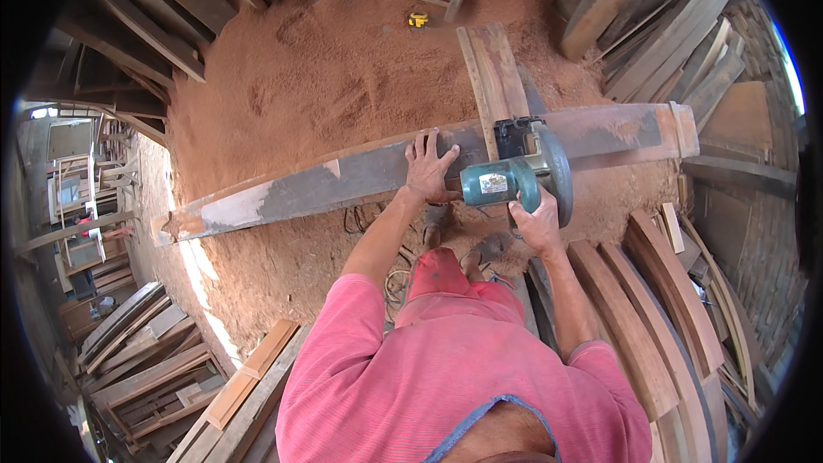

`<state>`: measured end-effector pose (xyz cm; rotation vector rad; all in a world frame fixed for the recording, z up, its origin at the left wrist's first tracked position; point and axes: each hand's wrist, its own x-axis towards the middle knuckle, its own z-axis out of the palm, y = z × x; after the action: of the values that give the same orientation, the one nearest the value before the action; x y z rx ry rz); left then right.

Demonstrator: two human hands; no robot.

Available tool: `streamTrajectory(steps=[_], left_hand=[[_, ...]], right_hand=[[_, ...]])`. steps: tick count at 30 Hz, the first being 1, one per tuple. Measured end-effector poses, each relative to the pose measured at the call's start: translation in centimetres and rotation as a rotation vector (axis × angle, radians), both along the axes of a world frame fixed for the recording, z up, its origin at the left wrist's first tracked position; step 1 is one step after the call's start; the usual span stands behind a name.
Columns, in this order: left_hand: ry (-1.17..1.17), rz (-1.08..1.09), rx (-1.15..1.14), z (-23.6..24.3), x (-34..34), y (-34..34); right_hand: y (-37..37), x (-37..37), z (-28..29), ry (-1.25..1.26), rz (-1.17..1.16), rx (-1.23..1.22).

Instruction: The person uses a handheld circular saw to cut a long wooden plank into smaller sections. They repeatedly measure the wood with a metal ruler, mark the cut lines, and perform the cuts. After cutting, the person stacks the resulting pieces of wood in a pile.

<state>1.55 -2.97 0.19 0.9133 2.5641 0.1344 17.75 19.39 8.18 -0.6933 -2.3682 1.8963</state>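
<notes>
A long weathered wooden beam (300, 193) lies crosswise in front of me, with a shorter board (489, 64) across it, pointing away from me. A teal circular saw (501, 180) with a large round guard sits over the crossing, at the near part of the short board. My right hand (537, 223) grips the saw's rear handle. My left hand (427, 170) lies on the beam just left of the saw, fingers spread. Whatever the blade touches is hidden under the saw.
Reddish sawdust (326, 69) covers the ground, with a yellow tape measure (418, 20) and small offcuts (446, 2). Stacked boards (171, 26) ring the area. Curved timbers (617, 317) lie at my right, planks (257, 377) at lower left. Coiled cords (394, 287) lie near my feet.
</notes>
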Motion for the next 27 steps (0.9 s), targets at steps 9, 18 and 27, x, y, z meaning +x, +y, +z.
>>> streamTrajectory(steps=[9, 18, 27], left_hand=[[0.010, -0.014, 0.044, -0.2, -0.1, -0.2], [0.077, -0.015, 0.147, -1.4, 0.0, -0.6], [0.078, -0.003, 0.164, -1.9, 0.1, -0.8]], right_hand=[[0.3, -1.1, -0.1, -0.037, 0.013, 0.016], [0.3, -2.4, 0.0, 0.017, 0.014, 0.021], [0.5, -3.3, -0.3, 0.048, 0.026, 0.014]])
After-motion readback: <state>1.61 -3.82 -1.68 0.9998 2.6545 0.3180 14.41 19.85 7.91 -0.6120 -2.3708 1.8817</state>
